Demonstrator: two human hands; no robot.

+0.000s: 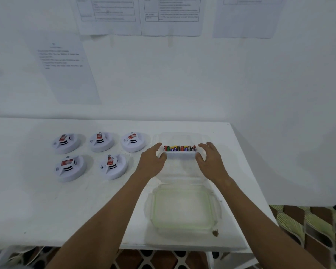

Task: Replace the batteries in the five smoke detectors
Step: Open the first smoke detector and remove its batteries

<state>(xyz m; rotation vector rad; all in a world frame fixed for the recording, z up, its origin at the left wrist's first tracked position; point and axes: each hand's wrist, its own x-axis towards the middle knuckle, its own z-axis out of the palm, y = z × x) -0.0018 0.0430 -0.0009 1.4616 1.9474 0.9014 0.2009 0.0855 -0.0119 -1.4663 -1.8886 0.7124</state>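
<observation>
My left grip (151,162) and right grip (209,160) curl round the two ends of a small white tray (180,154) of batteries (179,148), holding it over a clear container (182,171); its lid (182,208) lies nearer me; five smoke detectors (109,166) sit in two rows to the left on the tabletop (66,210).

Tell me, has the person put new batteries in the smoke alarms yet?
Not yet. All five smoke detectors sit closed and untouched on the table. Done so far: the clear lid is off and lies nearer the person. In hand: the left hand and right hand hold the small tray of batteries at both ends. Left: every battery swap.
</observation>
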